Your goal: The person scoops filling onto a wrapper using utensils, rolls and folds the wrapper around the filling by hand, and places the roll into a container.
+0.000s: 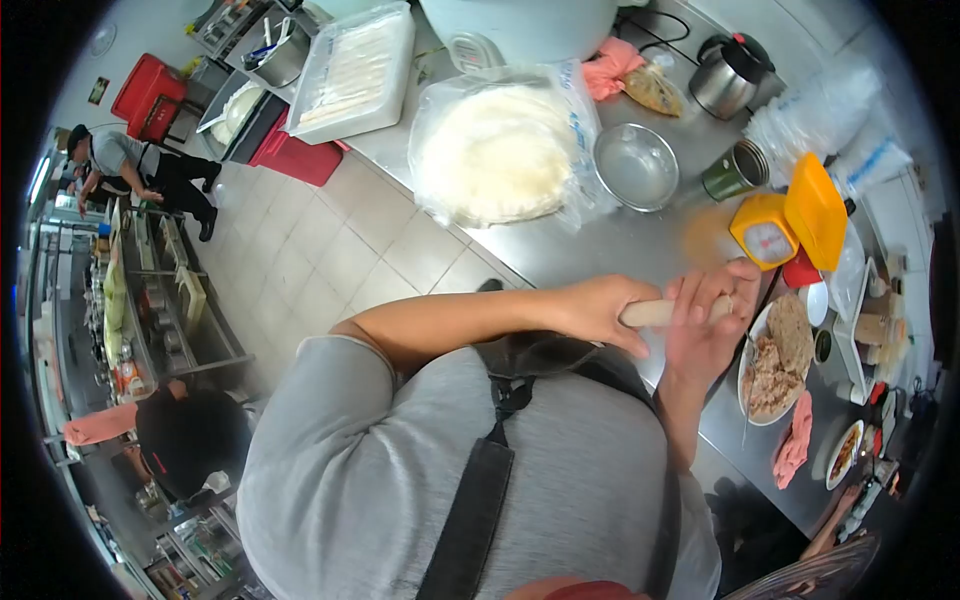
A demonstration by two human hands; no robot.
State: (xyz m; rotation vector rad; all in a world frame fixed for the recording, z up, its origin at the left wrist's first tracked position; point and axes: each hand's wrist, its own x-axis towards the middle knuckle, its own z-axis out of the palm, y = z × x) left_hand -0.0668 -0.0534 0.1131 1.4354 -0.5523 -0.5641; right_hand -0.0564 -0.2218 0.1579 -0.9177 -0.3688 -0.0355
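Note:
A pale rolled wrapper, like an uncooked spring roll, is held between my two hands above the steel counter's front edge. My left hand grips its left end between thumb and fingers. The fingers of my right hand curl around the other end and partly hide it. Close to my right hand is an oval plate with a shredded filling and a flat brown piece. A stack of round white wrappers lies in clear plastic beyond my left hand.
A white tray of finished rolls stands at the back left. Near the wrappers are a metal bowl, a green can, a yellow scale and a steel jug. Another person stands far left, beside shelving.

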